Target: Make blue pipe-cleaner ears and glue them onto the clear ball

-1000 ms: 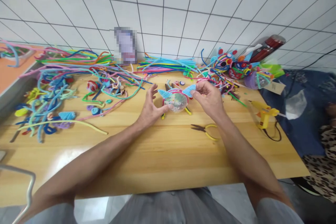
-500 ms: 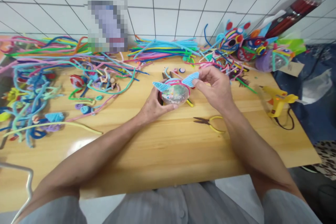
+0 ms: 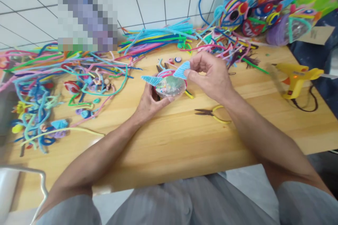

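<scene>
A clear ball craft [image 3: 170, 87] with a pink pipe-cleaner ring and two light-blue fuzzy ears sits above the wooden table [image 3: 169, 140]. My left hand [image 3: 150, 100] cups the ball from the left and below, fingers wrapped round it. My right hand [image 3: 211, 77] pinches the right blue ear [image 3: 182, 70] between thumb and fingers. The left blue ear [image 3: 150, 79] sticks out free above my left hand.
Yellow-handled pliers [image 3: 212, 114] lie just right of the ball. A yellow glue gun [image 3: 295, 79] rests at the right edge. Piles of coloured pipe cleaners [image 3: 66, 77] cover the left and back. Finished colourful figures [image 3: 253, 14] stand at the back right against the tiled wall.
My left hand has closed round the ball, which was only touched by open fingers before. The view has moved closer and lower; the right hand keeps its pinch on the ear.
</scene>
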Demonstrator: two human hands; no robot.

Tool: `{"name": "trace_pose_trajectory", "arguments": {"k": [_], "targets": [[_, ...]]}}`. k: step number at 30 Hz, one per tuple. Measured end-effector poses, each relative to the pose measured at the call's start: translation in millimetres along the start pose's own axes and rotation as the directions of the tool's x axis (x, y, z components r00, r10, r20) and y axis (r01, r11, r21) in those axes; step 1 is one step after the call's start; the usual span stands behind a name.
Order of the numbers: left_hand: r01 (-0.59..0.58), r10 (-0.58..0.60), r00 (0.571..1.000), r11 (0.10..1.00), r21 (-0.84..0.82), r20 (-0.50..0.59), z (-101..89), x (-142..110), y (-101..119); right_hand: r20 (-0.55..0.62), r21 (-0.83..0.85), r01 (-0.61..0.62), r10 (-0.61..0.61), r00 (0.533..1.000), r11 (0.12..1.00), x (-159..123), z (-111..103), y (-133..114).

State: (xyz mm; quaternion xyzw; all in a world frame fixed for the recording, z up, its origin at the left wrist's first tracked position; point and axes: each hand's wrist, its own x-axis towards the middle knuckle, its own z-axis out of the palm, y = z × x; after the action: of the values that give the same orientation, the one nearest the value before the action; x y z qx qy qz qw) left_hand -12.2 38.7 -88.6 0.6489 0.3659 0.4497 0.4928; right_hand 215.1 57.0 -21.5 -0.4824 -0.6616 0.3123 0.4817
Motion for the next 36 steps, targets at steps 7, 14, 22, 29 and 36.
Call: {"name": "trace_pose_trajectory", "arguments": {"k": [7,14,22,29,36], "targets": [[0.006,-0.006,1.000,0.999,0.038,0.001,-0.9,0.7,0.8,0.013,0.006,0.021,-0.021,1.000,1.000,-0.5,0.6,0.7],[0.002,-0.002,1.000,1.000,0.005,-0.023,1.6,1.0,1.6,-0.001,0.028,0.001,-0.001,1.000,1.000,-0.2,2.7,1.6],[0.011,-0.011,1.000,1.000,0.023,-0.011,0.8,1.2,1.3,0.001,0.017,-0.013,0.013,1.000,1.000,-0.3,3.1,-0.9],[0.013,-0.013,1.000,1.000,0.026,-0.004,1.1,1.1,2.3,0.020,0.028,0.003,-0.004,1.000,1.000,-1.1,2.9,1.9],[0.001,-0.001,1.000,1.000,0.018,0.001,1.2,0.8,1.3,0.034,-0.010,0.007,-0.007,0.999,1.000,-1.3,1.5,-0.5]]}}
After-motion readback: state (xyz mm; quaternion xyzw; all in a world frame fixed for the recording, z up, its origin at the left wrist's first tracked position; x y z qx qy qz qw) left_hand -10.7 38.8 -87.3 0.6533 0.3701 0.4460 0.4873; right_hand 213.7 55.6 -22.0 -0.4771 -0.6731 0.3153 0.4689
